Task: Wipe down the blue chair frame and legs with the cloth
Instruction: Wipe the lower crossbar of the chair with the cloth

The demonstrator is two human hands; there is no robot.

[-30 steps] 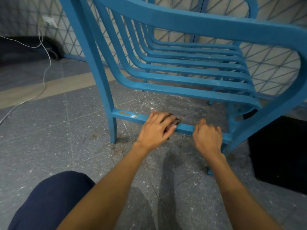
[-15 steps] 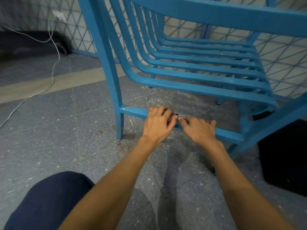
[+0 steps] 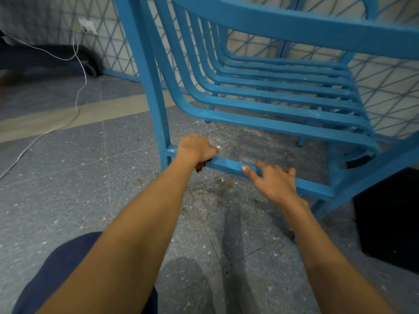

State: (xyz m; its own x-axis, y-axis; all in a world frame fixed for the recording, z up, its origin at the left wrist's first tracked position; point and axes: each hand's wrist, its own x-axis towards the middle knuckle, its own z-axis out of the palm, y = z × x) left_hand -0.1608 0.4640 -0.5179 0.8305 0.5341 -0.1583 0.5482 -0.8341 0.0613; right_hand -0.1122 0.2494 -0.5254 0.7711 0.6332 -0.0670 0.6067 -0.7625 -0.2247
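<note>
Grey speckled floor (image 3: 56, 189) under everything, with dust and brownish debris scattered just below and in front of the crossbar (image 3: 229, 165).
Blue chair (image 3: 272, 123): metal slat type. The crossbar is its lowest rail, low between the legs. Seat slats run above and behind the crossbar. The upright leg (image 3: 147, 87) joins the crossbar's left end.
Lattice-pattern wall (image 3: 385, 87) is well behind the crossbar.
Black box (image 3: 390, 214) is on the floor right of the crossbar, beyond the chair's right leg.
Navy trouser knee (image 3: 52, 275) is well in front of the crossbar, to the left.
Beige floor strip (image 3: 68, 118) is left of and behind the crossbar. A white cable (image 3: 77, 98) crosses the strip and goes up to a wall socket (image 3: 87, 26), far left and behind.
Left hand (image 3: 196, 149) is on the crossbar's left end, right beside the leg joint. Its fingers are curled down over the rail and clamp the cloth against it.
Right hand (image 3: 272, 180) is further right on the crossbar, apart from the left hand. It is relaxed, fingers loosely spread over the rail top and thumb straight along the front face. It holds nothing.
Cloth (image 3: 200, 165) is mostly hidden in the left hand. Only a dark reddish scrap shows, under the palm at the crossbar's lower front edge.
</note>
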